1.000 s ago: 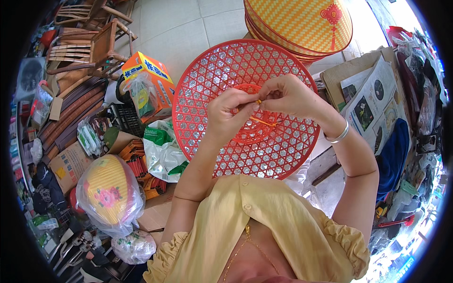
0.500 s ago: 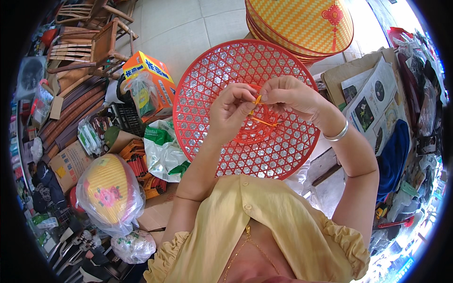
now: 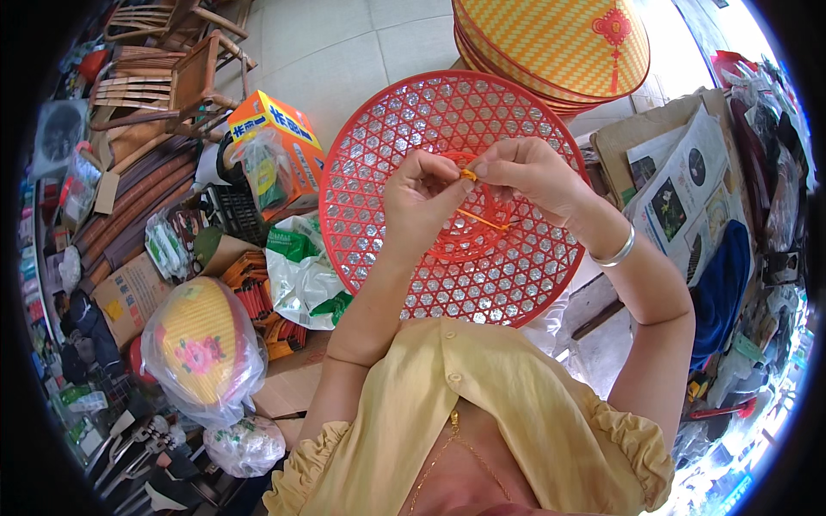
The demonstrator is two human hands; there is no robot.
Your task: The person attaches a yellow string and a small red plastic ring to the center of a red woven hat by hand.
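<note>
A large red woven hat with an open lattice and silvery material showing through its holes lies in front of me, with a red ring at its middle. Over that ring, my left hand pinches a thin yellow cord between thumb and fingers. My right hand, a silver bangle on its wrist, grips the same cord close beside the left fingertips. The cord is bunched between the two hands, and a straight strand slants below them across the ring. Whether the bunch is a knot, I cannot tell.
Beyond the hat stands a stack of yellow woven hats. To the left are an orange box, a white and green plastic bag and a bagged yellow hat. Cardboard with printed sheets lies at the right.
My fingertips have drawn closer around the cord, which now looks more tightly bunched between them. The whole view has shifted slightly.
</note>
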